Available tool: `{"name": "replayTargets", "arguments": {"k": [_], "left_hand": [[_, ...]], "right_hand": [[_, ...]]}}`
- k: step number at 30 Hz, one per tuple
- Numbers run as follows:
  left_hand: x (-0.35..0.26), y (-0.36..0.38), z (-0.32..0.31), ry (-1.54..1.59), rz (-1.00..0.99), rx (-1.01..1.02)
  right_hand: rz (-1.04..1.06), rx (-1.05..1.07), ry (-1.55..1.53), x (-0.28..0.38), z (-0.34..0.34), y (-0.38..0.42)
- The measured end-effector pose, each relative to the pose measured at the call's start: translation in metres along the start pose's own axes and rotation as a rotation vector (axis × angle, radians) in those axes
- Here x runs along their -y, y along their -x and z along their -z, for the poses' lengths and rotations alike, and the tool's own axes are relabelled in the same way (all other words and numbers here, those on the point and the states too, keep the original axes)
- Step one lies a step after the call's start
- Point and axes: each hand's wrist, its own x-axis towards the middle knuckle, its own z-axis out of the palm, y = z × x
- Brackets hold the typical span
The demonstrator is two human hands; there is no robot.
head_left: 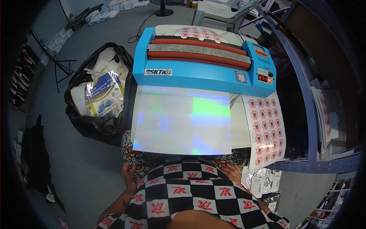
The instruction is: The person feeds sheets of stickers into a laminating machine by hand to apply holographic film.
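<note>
A shiny holographic sheet (183,120) lies flat on the feed tray in front of a blue laminating machine (202,65) with red rollers. My left hand (129,173) rests low at my left thigh, fingers loosely apart, holding nothing. Resting on my lap near the tray's front edge is my right hand (231,171), partly hidden by my checkered shirt; it holds nothing I can see. Neither hand touches the sheet. A printed sticker sheet (267,128) with red round designs lies to the right of the tray.
A black rubbish bag (95,95) stuffed with paper and packaging stands on the floor at left. Another sticker sheet (200,33) comes out behind the machine. A metal shelf frame (305,95) runs along the right. Packets (263,183) lie near my right knee.
</note>
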Motion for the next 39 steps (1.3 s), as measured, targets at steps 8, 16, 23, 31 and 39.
{"name": "replayTargets", "arguments": {"k": [8,16,23,31,39], "left_hand": [[-0.056,-0.142,0.052,0.084,0.030,-0.466],[-0.151,-0.406,0.077,0.113,-0.421,-0.152],[-0.157,-0.565,0.006,-0.242,-0.087,0.232],[-0.130,-0.636,-0.032,0.183,0.269,0.335],[-0.149,-0.619,-0.017,0.668,0.479,0.095]], "right_hand": [[-0.003,-0.014,-0.010,0.004,0.001,-0.002],[-0.047,-0.016,-0.036,0.007,0.011,-0.001],[-0.073,-0.013,-0.071,0.007,0.011,0.002],[-0.129,-0.047,-0.096,0.008,0.014,-0.002],[-0.128,-0.026,-0.142,0.009,0.017,-0.004]]}}
